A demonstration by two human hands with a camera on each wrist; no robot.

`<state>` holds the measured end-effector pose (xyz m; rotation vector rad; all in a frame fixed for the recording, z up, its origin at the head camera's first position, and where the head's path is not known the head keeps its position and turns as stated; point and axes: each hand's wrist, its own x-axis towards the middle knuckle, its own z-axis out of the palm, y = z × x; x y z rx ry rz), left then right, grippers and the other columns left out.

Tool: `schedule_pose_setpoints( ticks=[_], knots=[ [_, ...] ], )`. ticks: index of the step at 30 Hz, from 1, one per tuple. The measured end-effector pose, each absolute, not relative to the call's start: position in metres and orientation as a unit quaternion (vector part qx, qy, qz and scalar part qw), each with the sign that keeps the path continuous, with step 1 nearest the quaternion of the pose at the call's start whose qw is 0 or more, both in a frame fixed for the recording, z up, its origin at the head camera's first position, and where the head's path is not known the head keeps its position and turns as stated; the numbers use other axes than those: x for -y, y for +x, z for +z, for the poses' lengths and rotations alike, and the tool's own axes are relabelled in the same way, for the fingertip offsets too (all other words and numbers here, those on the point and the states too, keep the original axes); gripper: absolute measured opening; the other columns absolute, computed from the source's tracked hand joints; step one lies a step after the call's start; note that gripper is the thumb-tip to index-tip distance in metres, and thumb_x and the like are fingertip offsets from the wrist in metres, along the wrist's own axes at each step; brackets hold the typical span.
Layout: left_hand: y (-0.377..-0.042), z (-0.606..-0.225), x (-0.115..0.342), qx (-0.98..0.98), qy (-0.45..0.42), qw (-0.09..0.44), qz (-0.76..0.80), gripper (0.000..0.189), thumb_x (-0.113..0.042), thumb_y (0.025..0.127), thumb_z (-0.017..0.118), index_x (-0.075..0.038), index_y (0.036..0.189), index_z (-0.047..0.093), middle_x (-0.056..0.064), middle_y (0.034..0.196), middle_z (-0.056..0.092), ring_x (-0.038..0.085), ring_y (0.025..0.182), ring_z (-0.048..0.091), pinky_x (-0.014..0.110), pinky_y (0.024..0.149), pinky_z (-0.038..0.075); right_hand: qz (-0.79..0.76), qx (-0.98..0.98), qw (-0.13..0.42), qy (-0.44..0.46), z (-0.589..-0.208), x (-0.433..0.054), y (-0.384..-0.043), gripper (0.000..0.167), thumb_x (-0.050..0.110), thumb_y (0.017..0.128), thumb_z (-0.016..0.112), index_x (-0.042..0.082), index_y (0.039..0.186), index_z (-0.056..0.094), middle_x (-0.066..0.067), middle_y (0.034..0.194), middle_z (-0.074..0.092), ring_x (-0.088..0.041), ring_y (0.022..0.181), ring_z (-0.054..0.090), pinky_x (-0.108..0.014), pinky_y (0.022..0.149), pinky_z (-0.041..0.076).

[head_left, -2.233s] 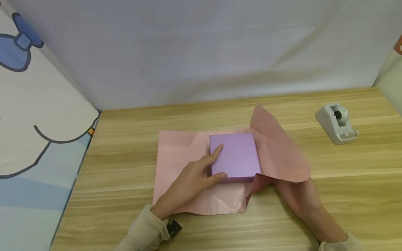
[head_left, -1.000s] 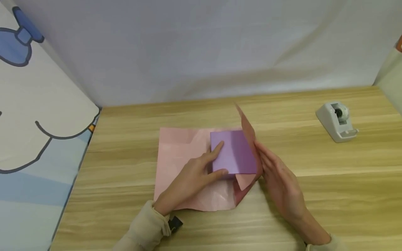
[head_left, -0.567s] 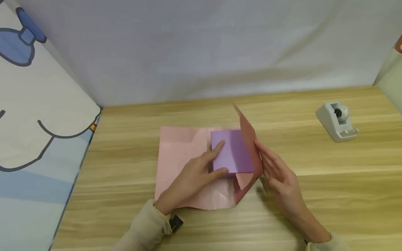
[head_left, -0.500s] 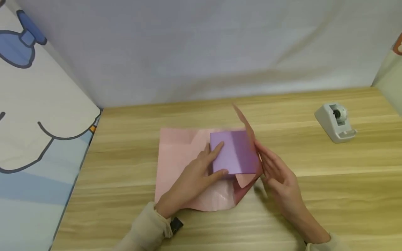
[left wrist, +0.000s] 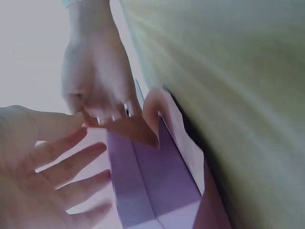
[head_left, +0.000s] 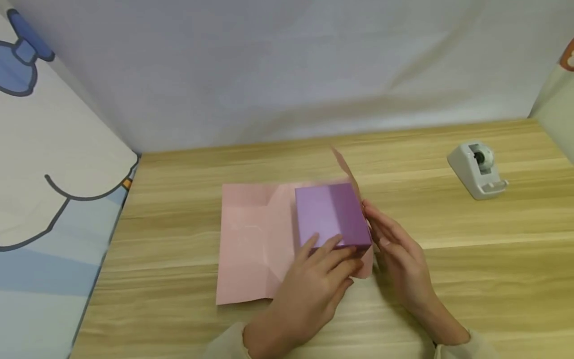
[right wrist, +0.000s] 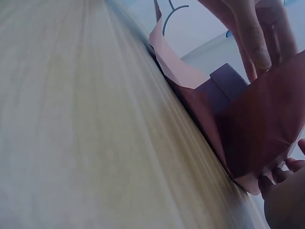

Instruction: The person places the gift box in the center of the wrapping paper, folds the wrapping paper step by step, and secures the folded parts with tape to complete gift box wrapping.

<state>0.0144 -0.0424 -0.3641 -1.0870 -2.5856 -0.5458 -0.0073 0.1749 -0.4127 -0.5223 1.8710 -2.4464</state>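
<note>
Purple box (head_left: 327,212) on pink paper (head_left: 244,244)

The box lies flat on the right part of the paper, with a raised flap (right wrist: 267,109) of the sheet along its right side. Left hand (head_left: 309,289): at the box's near edge, fingers spread; whether the fingertips touch the box cannot be told. Right hand (head_left: 405,269): outside the flap, fingers extended close together, fingertips against the paper. Beneath: wood-grain table (head_left: 170,249). Well apart, far right: white tape dispenser (head_left: 477,172). Behind: pale cloth (head_left: 287,75); at left, a cartoon-printed sheet (head_left: 54,134).
</note>
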Motion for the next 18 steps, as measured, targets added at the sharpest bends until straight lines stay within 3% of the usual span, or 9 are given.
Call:
schedule_pose_setpoints(
  ticks=[4, 8, 12, 18],
  knots=[
    [0.02, -0.365, 0.038, 0.895, -0.359, 0.16, -0.209, 0.034, -0.018, 0.093, 0.077, -0.016, 0.127, 0.073, -0.005, 0.125, 0.074, 0.016, 0.12, 0.066, 0.03, 0.097, 0.052, -0.78, -0.608, 0.021, -0.145, -0.411, -0.174, -0.006, 0.049, 0.002, 0.111, 0.022, -0.01, 0.157, 0.033, -0.011, 0.169, 0.037, -0.014, 0.156, 0.037, -0.023, 0.125, 0.032],
    [0.025, -0.365, 0.037, 0.924, -0.327, 0.105, -0.17, 0.039, -0.025, 0.092, 0.08, -0.012, 0.127, 0.069, -0.006, 0.113, 0.075, 0.012, 0.104, 0.066, 0.026, 0.085, 0.05, -0.775, -0.617, 0.036, -0.131, -0.409, -0.175, -0.006, 0.051, 0.011, 0.113, 0.019, -0.006, 0.159, 0.033, -0.009, 0.169, 0.037, -0.014, 0.157, 0.036, -0.022, 0.125, 0.032],
    [0.027, -0.367, 0.034, 0.939, -0.316, 0.024, -0.132, 0.043, -0.033, 0.094, 0.078, -0.011, 0.13, 0.066, -0.004, 0.116, 0.074, 0.012, 0.109, 0.067, 0.027, 0.093, 0.05, -0.766, -0.627, 0.046, -0.133, -0.409, -0.177, -0.007, 0.053, 0.015, 0.114, 0.016, -0.004, 0.16, 0.032, -0.009, 0.169, 0.037, -0.014, 0.157, 0.036, -0.021, 0.124, 0.031],
    [0.029, -0.374, 0.029, 0.928, -0.281, -0.039, -0.241, 0.036, -0.027, 0.095, 0.077, -0.014, 0.126, 0.064, -0.003, 0.115, 0.068, 0.014, 0.112, 0.06, 0.029, 0.099, 0.049, -0.768, -0.618, 0.071, -0.154, -0.408, -0.179, -0.01, 0.055, 0.019, 0.114, 0.012, -0.004, 0.161, 0.028, -0.009, 0.171, 0.034, -0.013, 0.158, 0.033, -0.021, 0.125, 0.029]
  ],
)
